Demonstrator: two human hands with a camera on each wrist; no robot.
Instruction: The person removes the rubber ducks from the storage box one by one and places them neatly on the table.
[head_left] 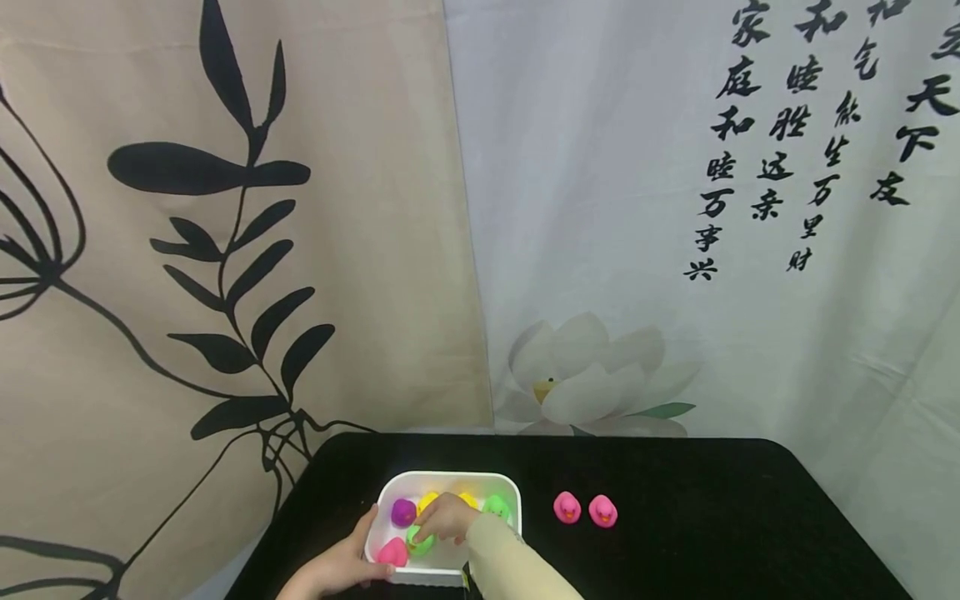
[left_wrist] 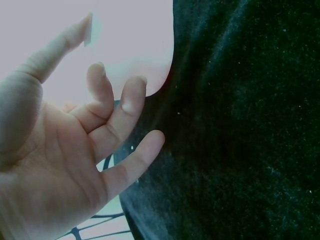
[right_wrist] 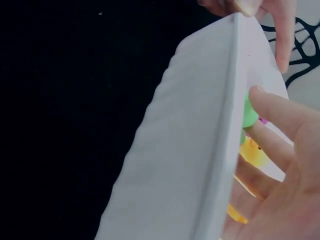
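Gripping a white rectangular tray (head_left: 435, 577) by its left end: left hand (head_left: 339, 568). Right hand (head_left: 450, 518) reaches a light-green rounded toy (head_left: 422, 546) inside, pinch unclear. Risk: off-centre fingertips could slip or knock the adjacent pink rounded toy (head_left: 392, 552).

Head view softly lit; left wrist view hazy, white tray (left_wrist: 142, 45) overexposed.

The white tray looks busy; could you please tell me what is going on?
A person's left hand holds the white tray at its near-left corner, while the right hand reaches inside, fingers at a green toy; whether they grip it is unclear. Other toys lie in the tray, and two pink ducks sit to its right on the black table.
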